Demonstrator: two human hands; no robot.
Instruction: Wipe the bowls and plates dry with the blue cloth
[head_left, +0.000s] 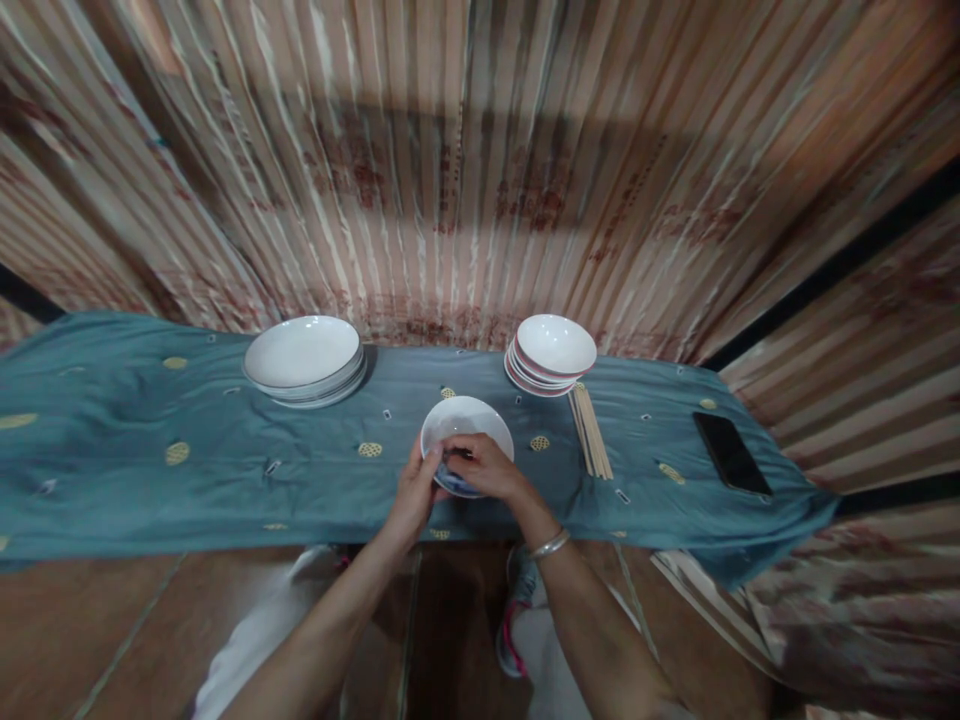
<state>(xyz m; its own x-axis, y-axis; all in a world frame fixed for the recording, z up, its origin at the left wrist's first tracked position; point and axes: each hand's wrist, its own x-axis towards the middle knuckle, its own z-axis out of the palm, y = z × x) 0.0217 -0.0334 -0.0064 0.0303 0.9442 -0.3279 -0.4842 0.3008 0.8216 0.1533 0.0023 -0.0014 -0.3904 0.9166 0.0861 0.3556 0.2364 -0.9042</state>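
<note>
A white bowl (474, 414) is in front of me over the middle of the cloth-covered table. My left hand (415, 494) grips its left rim, with the thumb on the near inner side. My right hand (484, 466) reaches over the right rim into the bowl, its fingers curled and close together. Something dark and bluish shows under those fingers, but I cannot make out what it is. A silver bracelet (551, 543) circles my right wrist.
A stack of white plates (304, 350) stands at the back left. Stacked red-rimmed bowls (556, 345) are at the back right, with chopsticks (590, 432) in front. A black phone (731, 453) lies farther right on the teal tablecloth (225, 490). A striped curtain (420, 200) hangs behind.
</note>
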